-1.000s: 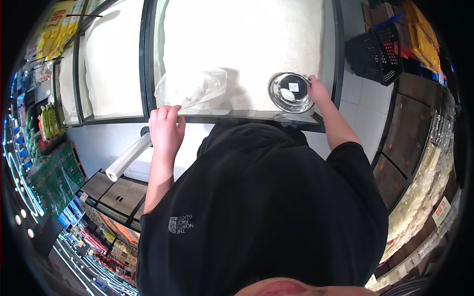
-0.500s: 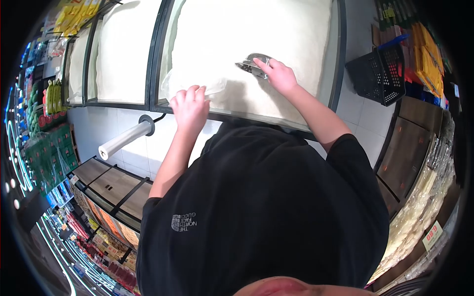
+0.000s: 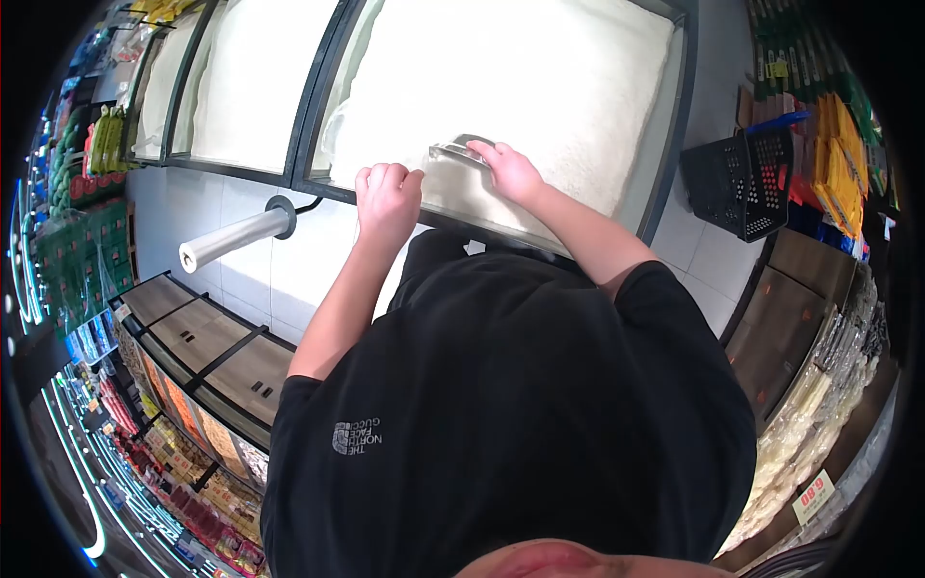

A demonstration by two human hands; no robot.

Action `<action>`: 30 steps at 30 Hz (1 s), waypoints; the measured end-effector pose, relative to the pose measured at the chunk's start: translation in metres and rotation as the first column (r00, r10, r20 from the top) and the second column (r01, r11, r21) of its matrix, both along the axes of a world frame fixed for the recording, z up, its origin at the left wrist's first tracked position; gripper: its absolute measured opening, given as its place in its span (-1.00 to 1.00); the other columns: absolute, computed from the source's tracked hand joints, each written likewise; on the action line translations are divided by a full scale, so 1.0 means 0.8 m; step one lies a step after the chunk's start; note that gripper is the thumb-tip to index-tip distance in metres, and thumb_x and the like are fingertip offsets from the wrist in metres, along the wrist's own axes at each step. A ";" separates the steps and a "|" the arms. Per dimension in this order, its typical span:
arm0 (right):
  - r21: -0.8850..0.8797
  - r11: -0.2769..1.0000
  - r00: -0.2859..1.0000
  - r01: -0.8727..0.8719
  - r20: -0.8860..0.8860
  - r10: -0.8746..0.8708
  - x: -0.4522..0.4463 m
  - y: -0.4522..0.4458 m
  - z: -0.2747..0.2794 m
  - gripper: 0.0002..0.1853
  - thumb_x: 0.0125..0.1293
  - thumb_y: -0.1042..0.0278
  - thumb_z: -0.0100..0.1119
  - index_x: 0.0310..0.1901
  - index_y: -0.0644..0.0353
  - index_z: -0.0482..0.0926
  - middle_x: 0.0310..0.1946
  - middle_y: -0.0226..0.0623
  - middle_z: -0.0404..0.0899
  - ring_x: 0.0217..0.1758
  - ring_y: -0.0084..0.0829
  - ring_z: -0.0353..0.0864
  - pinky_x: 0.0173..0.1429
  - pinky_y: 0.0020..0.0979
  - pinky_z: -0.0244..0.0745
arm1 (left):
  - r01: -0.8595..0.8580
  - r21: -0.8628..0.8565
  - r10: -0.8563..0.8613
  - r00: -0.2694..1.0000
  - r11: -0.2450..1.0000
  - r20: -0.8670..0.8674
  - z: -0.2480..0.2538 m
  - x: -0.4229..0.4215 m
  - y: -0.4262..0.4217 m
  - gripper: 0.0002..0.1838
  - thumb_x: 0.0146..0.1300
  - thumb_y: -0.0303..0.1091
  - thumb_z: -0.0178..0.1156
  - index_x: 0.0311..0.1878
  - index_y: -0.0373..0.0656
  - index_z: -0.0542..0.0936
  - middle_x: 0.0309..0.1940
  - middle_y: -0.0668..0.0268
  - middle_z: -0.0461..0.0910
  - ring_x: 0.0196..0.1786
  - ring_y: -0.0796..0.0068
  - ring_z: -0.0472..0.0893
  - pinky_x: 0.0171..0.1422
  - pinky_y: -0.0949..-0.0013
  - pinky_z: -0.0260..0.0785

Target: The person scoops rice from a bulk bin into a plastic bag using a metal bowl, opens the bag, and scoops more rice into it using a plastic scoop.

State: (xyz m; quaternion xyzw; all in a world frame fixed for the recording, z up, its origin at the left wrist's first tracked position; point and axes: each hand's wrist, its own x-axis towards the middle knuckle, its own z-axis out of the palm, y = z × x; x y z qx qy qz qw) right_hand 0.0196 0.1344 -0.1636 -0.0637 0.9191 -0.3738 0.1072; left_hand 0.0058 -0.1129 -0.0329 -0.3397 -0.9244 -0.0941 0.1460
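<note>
A steel bowl (image 3: 462, 149) is tilted over the white grainy contents (image 3: 520, 67) of a glass-sided bin. My right hand (image 3: 511, 171) is closed on the bowl's right side. Just left of the bowl, at the bin's near edge, my left hand (image 3: 389, 197) has its fingers pinched together. A clear plastic bag, seen faintly against the white, is at its fingers; its outline is hard to make out. What is inside the bowl cannot be seen.
A roll of clear bags (image 3: 236, 239) sticks out from the bin's dark frame (image 3: 306, 116) at the left. More white-filled bins stand further left. A black basket (image 3: 742, 183) is on the right, near yellow packets (image 3: 838, 173). Wooden cabinets (image 3: 198, 332) stand at lower left.
The bowl was lifted off the white contents at the right, tilted and carried left towards my left hand. My left hand moved right with the bag. The view has turned and shifted.
</note>
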 end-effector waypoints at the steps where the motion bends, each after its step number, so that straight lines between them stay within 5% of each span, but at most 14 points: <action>1: -0.029 0.999 0.999 0.034 0.023 -0.033 0.004 -0.002 -0.004 -0.33 0.29 0.59 0.02 0.41 -0.24 0.39 -0.01 -0.02 0.59 -0.04 0.02 0.69 0.07 -0.06 0.63 | 0.016 0.017 -0.016 1.000 1.000 -0.009 -0.002 0.000 0.001 -0.79 0.07 -0.47 0.37 -0.20 0.03 0.74 -0.30 0.46 0.54 -0.11 0.37 0.53 0.16 0.10 0.29; 6: -0.203 0.975 0.989 0.089 0.136 -0.062 0.005 0.014 -0.021 -0.26 0.23 0.63 0.01 0.45 -0.20 0.31 -0.06 0.03 0.65 0.00 0.07 0.67 0.10 -0.06 0.57 | 0.055 0.081 -0.053 0.998 0.995 -0.028 -0.006 -0.001 0.009 -0.79 0.07 -0.50 0.35 -0.21 -0.01 0.75 -0.31 0.41 0.54 -0.17 0.29 0.54 0.04 0.18 0.40; 9: -0.195 0.968 0.921 0.157 0.383 -0.072 -0.001 0.026 -0.013 -0.21 0.21 0.63 0.02 0.48 -0.24 0.24 -0.15 0.07 0.64 0.00 0.04 0.68 0.11 -0.09 0.54 | -0.008 0.068 0.004 0.999 0.998 0.050 -0.013 0.002 0.008 -0.80 0.10 -0.50 0.34 -0.19 -0.03 0.75 -0.32 0.38 0.55 -0.19 0.23 0.54 0.00 0.19 0.44; 12: -0.145 0.968 0.895 0.204 0.428 -0.124 -0.001 0.029 -0.028 -0.15 0.21 0.62 0.04 0.53 -0.31 0.19 -0.12 0.13 0.62 0.03 0.05 0.68 0.19 -0.10 0.55 | -0.114 0.088 0.099 0.983 0.990 0.157 -0.019 0.002 0.008 -0.82 0.16 -0.48 0.33 -0.17 -0.04 0.75 -0.31 0.36 0.58 -0.16 0.20 0.55 0.00 0.17 0.44; 15: 0.015 0.977 0.939 0.212 0.273 -0.208 0.012 0.023 -0.047 -0.16 0.25 0.57 0.03 0.55 -0.34 0.17 0.00 0.23 0.59 0.07 0.11 0.68 0.21 -0.09 0.55 | -0.194 0.004 0.182 0.930 0.981 0.318 -0.008 0.002 0.011 -0.87 0.34 -0.27 0.30 -0.22 -0.11 0.66 -0.26 0.25 0.62 -0.05 0.07 0.53 0.19 0.08 0.41; 18: -0.077 0.964 0.942 0.256 0.242 -0.231 0.020 0.020 -0.068 -0.12 0.26 0.56 0.02 0.58 -0.40 0.12 0.04 0.29 0.56 0.11 0.17 0.65 0.28 -0.09 0.53 | -0.066 -0.074 0.079 0.979 0.995 0.189 0.006 -0.003 0.012 -0.83 0.20 -0.37 0.38 -0.12 0.00 0.75 -0.26 0.37 0.61 -0.07 0.18 0.55 0.10 0.12 0.41; 21: -0.104 0.950 0.930 0.295 0.261 -0.260 0.024 0.036 -0.094 -0.12 0.26 0.57 0.00 0.59 -0.39 0.10 0.03 0.21 0.58 -0.03 0.12 0.70 0.17 -0.14 0.62 | -0.055 0.047 0.050 0.993 0.997 0.112 0.031 -0.005 0.006 -0.77 0.20 -0.30 0.41 -0.06 0.02 0.73 -0.21 0.35 0.61 -0.04 0.17 0.56 0.14 0.08 0.39; 26: -0.261 0.679 0.632 0.686 0.676 -0.379 0.045 0.067 -0.038 -0.13 0.27 0.61 -0.06 0.58 -0.38 0.09 0.04 -0.06 0.57 -0.20 -0.16 0.73 -0.31 -0.23 0.66 | -0.360 0.129 0.368 0.929 0.924 -0.044 0.034 -0.044 -0.071 -0.59 0.23 -0.17 0.42 0.11 -0.07 0.63 0.00 0.17 0.56 0.09 0.06 0.52 0.19 0.02 0.36; 30: -0.392 0.425 0.554 0.816 0.742 -0.378 0.072 0.100 -0.025 -0.11 0.23 0.65 -0.05 0.57 -0.31 0.03 0.09 -0.12 0.53 -0.22 -0.22 0.75 -0.39 -0.22 0.71 | -0.593 0.238 0.514 0.796 0.769 0.319 0.015 -0.088 -0.097 -0.50 0.27 -0.10 0.41 0.15 -0.22 0.59 0.07 0.00 0.57 0.12 0.01 0.57 0.19 0.00 0.41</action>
